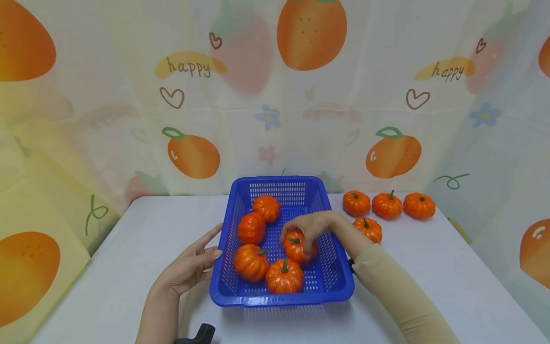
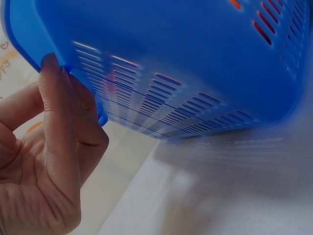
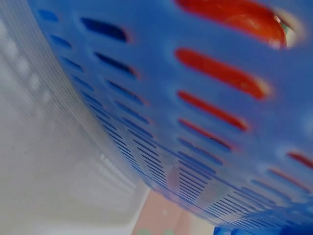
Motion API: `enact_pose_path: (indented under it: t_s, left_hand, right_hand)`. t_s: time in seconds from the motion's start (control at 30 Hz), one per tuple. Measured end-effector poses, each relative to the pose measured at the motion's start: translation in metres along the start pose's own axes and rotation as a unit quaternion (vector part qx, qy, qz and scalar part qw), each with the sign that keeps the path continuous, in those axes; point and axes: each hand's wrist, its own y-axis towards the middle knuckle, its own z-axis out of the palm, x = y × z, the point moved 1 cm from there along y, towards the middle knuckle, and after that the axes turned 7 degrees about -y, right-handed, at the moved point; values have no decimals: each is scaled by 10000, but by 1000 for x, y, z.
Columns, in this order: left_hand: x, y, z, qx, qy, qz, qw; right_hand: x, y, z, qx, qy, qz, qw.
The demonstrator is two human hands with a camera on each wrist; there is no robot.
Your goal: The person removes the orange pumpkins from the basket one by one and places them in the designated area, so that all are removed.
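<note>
A blue plastic basket [image 1: 281,300] with slotted walls stands on the white table. My left hand [image 1: 191,265] holds its left rim, thumb at the edge; the left wrist view shows the fingers [image 2: 61,112] bent close under the rim. My right hand [image 1: 310,228] reaches over the right wall and grips a small orange pumpkin [image 1: 293,247] inside the basket from above. Other pumpkins lie along the left and near sides, among them one with a green stem [image 1: 285,277]. The right wrist view shows the basket's outer wall [image 3: 161,63], with the hand hidden.
Several more pumpkins [image 1: 387,206] sit on the table [image 1: 447,272] to the right of the basket, most in a row at the back. A fruit-printed curtain [image 1: 275,138] hangs behind the table. A black object [image 1: 202,334] shows at the near edge.
</note>
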Motion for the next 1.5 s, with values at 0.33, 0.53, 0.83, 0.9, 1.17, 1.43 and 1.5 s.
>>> enact_pose_path:
  t_s: [0.33,0.53,0.83,0.9,1.17,1.43,1.5]
  left_hand:
    - [-1,1,0,31,71,-36,10000]
    - [-3,0,-1,122,166,-14,9998]
    - [-4,0,-2,114,212,6,9997]
    - [-4,0,-2,123,252,11,9996]
    - [-8,2,-2,206,554,-68,9982]
    - [-9,1,-3,230,636,-86,9977]
    - [-9,1,-2,220,632,-80,9977]
  right_hand:
    - [4,-16,-6,-1431,496,-156,9883]
    - [3,-29,-12,-2152,631,-214,9743]
    - [-5,-57,-18,-2540,1176,-363,9593]
    - [-7,-65,-19,-2645,1240,-312,9559]
    - [-31,-96,-19,-3103,1145,391,9429]
    - [-60,-132,-14,-3504,1325,288,9267]
    - [-69,-142,-13,-3601,1399,458,9212]
